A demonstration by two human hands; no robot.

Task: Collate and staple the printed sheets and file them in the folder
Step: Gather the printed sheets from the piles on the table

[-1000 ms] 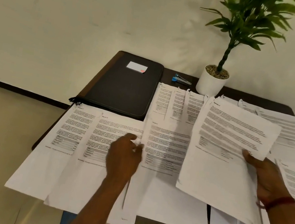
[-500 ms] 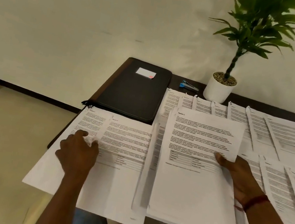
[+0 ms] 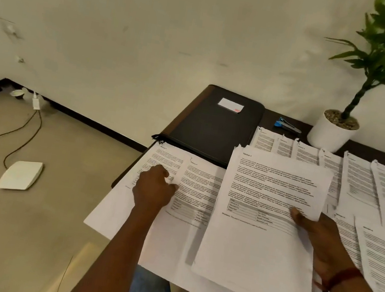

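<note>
Printed sheets cover a dark table (image 3: 373,153) in overlapping rows. My right hand (image 3: 317,233) grips a collated stack of sheets (image 3: 258,246) at its right edge, thumb on top, over the near middle of the table. My left hand (image 3: 154,190) rests on the two leftmost sheets (image 3: 195,184), its fingertips pinching the left edge of the second sheet. A black folder (image 3: 215,126) lies shut at the far left of the table, with a white label on it. A blue stapler (image 3: 286,126) sits behind the sheets, between folder and plant pot.
A potted plant in a white pot (image 3: 330,133) stands at the back of the table against the wall. More rows of sheets (image 3: 382,193) spread to the right. On the floor to the left lie a white flat device (image 3: 21,174) and cables.
My left hand has moved left from the middle sheets to the leftmost ones. My right hand has brought the stack leftward and lower over the near sheets. The view has swung left.
</note>
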